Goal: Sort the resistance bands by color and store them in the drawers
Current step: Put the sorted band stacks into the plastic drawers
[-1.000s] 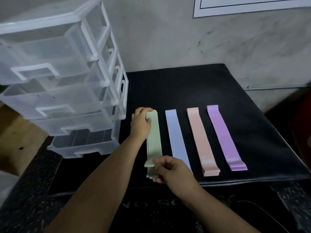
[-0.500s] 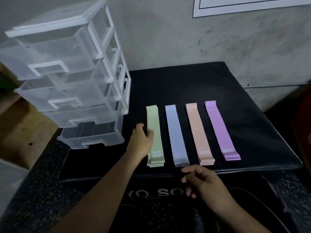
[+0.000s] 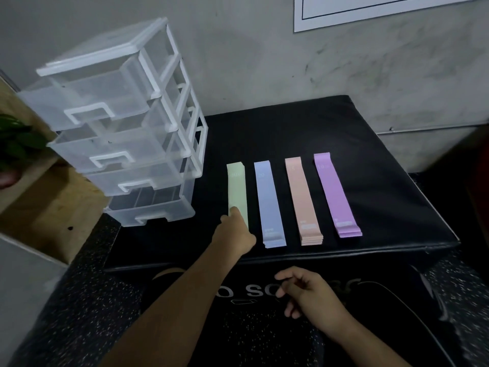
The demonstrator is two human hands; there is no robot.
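I can see four piles of stretchy bands on the black mat, one green pile (image 3: 237,186), one blue pile (image 3: 269,202), one peach pile (image 3: 303,200) and one purple pile (image 3: 336,193), plus one clear box (image 3: 127,123) with four drawers, and my two hands.

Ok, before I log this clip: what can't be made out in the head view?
- Near end of the green bands: covered by the left hand, so its grip on them is unclear.
- Number of bands in each pile: edges too thin and blurred to count.
- Print on the blue bands: too small to read.
- Lettering on the black mat front: partly hidden by the right hand.
- Wall sheet: cut off by the top edge.
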